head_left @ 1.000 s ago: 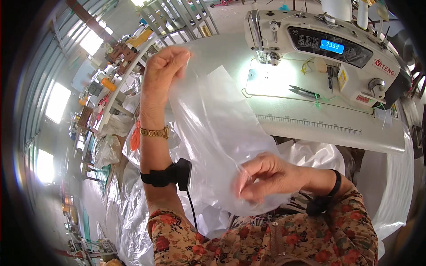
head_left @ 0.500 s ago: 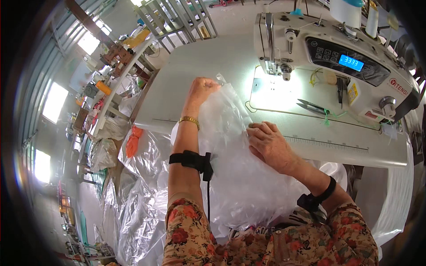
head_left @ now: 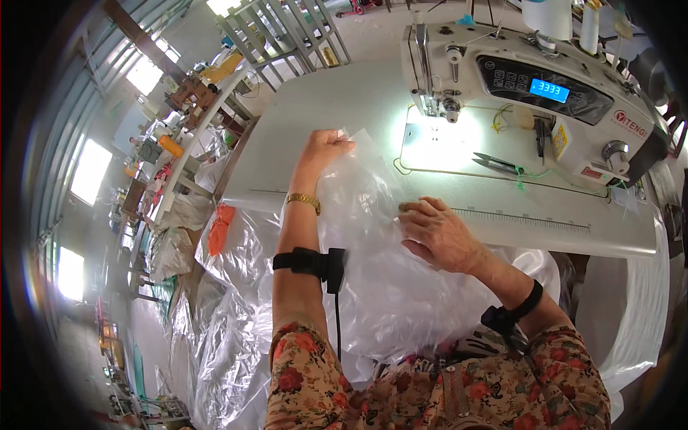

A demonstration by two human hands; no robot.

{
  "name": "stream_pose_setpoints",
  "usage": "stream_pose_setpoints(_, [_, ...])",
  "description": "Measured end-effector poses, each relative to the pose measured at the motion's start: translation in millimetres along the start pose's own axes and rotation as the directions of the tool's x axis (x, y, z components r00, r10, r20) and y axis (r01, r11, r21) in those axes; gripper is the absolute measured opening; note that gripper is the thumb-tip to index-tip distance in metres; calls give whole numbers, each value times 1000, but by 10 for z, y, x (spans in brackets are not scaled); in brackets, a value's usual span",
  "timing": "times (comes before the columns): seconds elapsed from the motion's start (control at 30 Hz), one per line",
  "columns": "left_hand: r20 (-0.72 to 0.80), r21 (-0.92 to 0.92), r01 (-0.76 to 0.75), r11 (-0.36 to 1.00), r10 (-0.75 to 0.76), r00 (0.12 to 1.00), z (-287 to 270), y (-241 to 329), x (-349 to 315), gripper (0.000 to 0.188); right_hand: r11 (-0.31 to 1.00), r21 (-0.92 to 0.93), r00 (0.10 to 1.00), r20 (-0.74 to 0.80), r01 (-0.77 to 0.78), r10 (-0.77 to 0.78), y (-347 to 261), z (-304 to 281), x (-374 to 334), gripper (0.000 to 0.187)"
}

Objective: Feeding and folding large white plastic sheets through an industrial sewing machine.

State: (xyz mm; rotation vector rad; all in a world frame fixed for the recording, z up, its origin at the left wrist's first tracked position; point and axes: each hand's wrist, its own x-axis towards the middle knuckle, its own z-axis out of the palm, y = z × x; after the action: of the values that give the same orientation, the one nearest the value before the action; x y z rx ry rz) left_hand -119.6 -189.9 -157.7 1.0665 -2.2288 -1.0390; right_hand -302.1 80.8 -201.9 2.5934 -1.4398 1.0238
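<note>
A clear plastic sheet (head_left: 365,190) spreads across my lap and up over the front edge of the sewing machine table (head_left: 322,93). My left hand (head_left: 327,147) is closed, pinching the sheet's upper corner above the tabletop. At the sheet's right edge, my right hand (head_left: 437,233) has its fingers bent around the plastic; the exact grip at its fingertips is partly hidden. The sewing machine (head_left: 459,72) stands to the right of my left hand, its lamp lighting the needle area. The sheet lies to the left of the needle plate.
Black thread snips (head_left: 498,165) with green thread lie below the machine arm. A ruler strip (head_left: 523,219) runs along the table's front edge. An orange-red plastic bundle (head_left: 221,228) rests on silvery sheeting (head_left: 233,322) at left. A grey metal rack (head_left: 283,36) stands behind.
My left hand has shifted slightly down, still holding the corner. The sheet's edge between my hands looks looser and more spread. My right hand stays near the same place. The view has shifted a little.
</note>
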Motion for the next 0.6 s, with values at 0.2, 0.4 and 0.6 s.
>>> stream_pose_setpoints(0.2, [-79, -257, -89, 962, 71, 994, -105, 707, -400, 18, 979, -147, 990, 36, 138, -134, -105, -47, -445, 17])
stream_pose_setpoints(0.4, [-133, -416, -241, 877, 203, 970, -102, 1364, -866, 12, 986, -153, 968, 251, 73, -32, -267, -356, -803, 17])
stream_pose_setpoints(0.6, [-62, -463, -297, 835, 303, 951, 8, 1885, -1278, 12, 962, 265, 945, -291, -68, 147, -753, -1180, -412, 23])
